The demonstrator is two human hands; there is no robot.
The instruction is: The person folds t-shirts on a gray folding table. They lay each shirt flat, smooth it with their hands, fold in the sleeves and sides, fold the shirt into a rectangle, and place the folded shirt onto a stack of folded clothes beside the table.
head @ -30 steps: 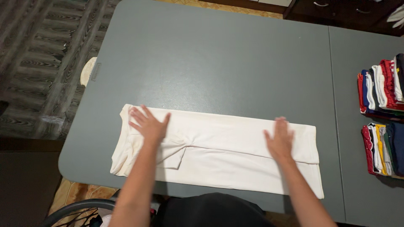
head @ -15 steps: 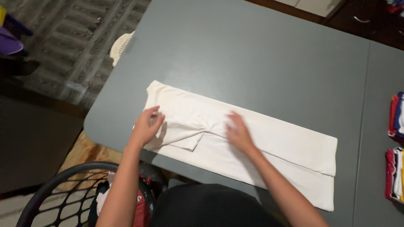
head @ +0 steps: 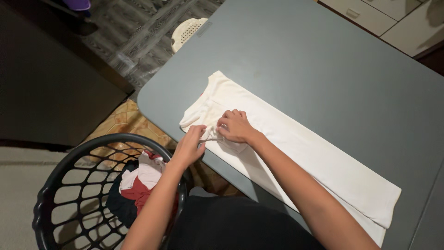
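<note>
A white garment, folded into a long narrow strip, lies slantwise across the grey table. Both hands meet at its left end near the table's front edge. My left hand pinches a small bunch of the white cloth with its fingertips. My right hand has its fingers curled on the same fold, touching the left hand. The garment's far end reaches the lower right of the head view.
A black plastic laundry basket with dark, red and white clothes stands on the floor at lower left, beside my body. A cream perforated plastic object sticks out beyond the table's far left edge. White cabinets at top right.
The view has swung left, so the stacks of folded clothes have left the frame. My right hand slid left along the garment to meet the left one, and both flat hands now grip the cloth.
</note>
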